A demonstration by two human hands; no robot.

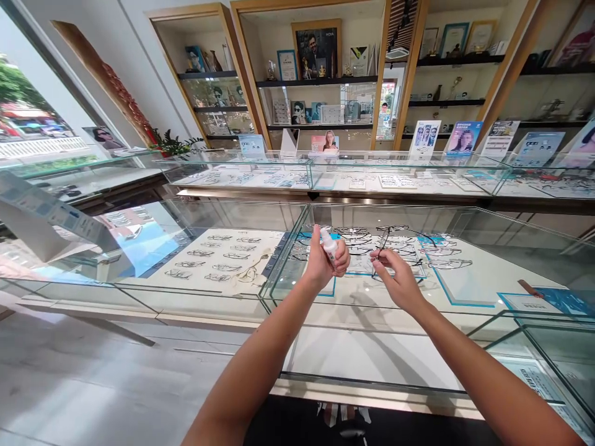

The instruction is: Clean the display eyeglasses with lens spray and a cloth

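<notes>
My left hand (328, 263) is closed round a small white spray bottle (330, 244), its nozzle pointing right. Close beside it, my right hand (395, 275) pinches a pair of thin black-framed glasses (389, 238) by the frame, holding them up in front of the bottle. Both hands hover above the glass display counter (297, 347), a short gap between them. Under the glass lie rows of spectacle frames (223, 257) on white trays.
A second glass counter (325, 176) with more frames runs across behind. Wooden wall shelves (320, 80) hold pictures and cards. Leaflet stands (462, 137) sit on the far counter. A window (28, 124) is at the left; a sign panel (51, 214) leans there.
</notes>
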